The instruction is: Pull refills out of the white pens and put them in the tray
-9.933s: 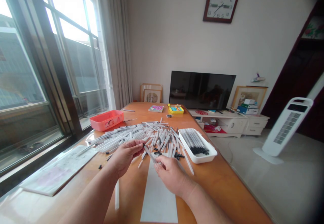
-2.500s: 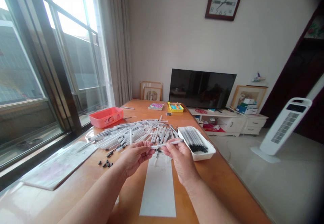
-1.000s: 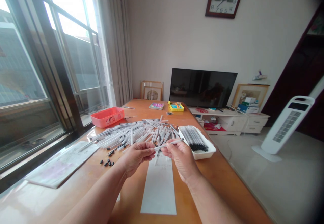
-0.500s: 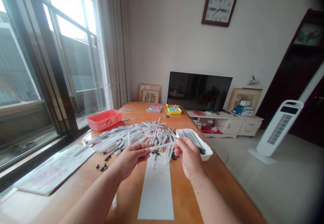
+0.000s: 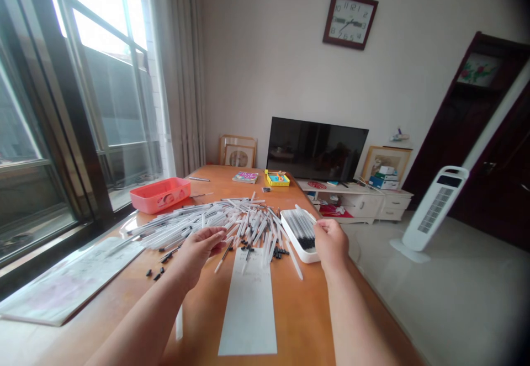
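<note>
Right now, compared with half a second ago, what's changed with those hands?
The right hand has moved right, to the white tray. The left hand has let go of the clear tube both held; whether the right hand still has it is unclear. The tube pile, coral basket and paper strip stayed put.

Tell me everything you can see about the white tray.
The tray is white, shallow and open, with rounded corners, apparently plastic. It sits upright on the table, near the table's right edge. Inside, clear pens lie roughly side by side, black ends toward the camera. The right hand hides part of the tray's right side; whether they touch, I can't tell.
</note>
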A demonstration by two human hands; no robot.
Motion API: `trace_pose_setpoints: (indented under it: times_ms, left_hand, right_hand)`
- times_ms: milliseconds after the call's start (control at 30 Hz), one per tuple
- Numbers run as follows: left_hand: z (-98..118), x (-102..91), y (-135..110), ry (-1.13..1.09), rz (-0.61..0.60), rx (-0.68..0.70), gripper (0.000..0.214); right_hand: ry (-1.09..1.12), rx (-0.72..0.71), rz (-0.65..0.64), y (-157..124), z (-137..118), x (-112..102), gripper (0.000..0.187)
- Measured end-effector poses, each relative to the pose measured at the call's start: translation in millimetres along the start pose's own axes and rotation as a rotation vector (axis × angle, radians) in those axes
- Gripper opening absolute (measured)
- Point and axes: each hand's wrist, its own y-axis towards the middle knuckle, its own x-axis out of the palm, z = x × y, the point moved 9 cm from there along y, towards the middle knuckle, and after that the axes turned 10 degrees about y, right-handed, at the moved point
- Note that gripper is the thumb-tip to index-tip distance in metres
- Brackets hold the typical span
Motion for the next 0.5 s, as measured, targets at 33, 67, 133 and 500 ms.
trace_pose_setpoints:
  times_ms: [33,67,133,500]
  left_hand:
    - [-0.5,0.0,0.3,0.006,-0.003,-0.001,0.053]
    - [-0.6,0.2,0.4,0.011,-0.007,-0.002,0.053]
    - [0.0,0.2,0.2,0.02,-0.01,-0.005,0.052]
    - [2.8,-7.6,1.0,0.017,0.025,-0.005,0.051]
  right_hand:
    - [-0.053,0.03,-0.022,-0.6,2.8,1.9,0.021]
    - [-0.108,0.048,-0.049,-1.6,4.1,4.6,0.02]
    - [-0.242,0.046,-0.096,-3.6,3.2,10.2,0.019]
    - [-0.495,-0.025,-0.191,-9.6,-0.1,24.1,0.022]
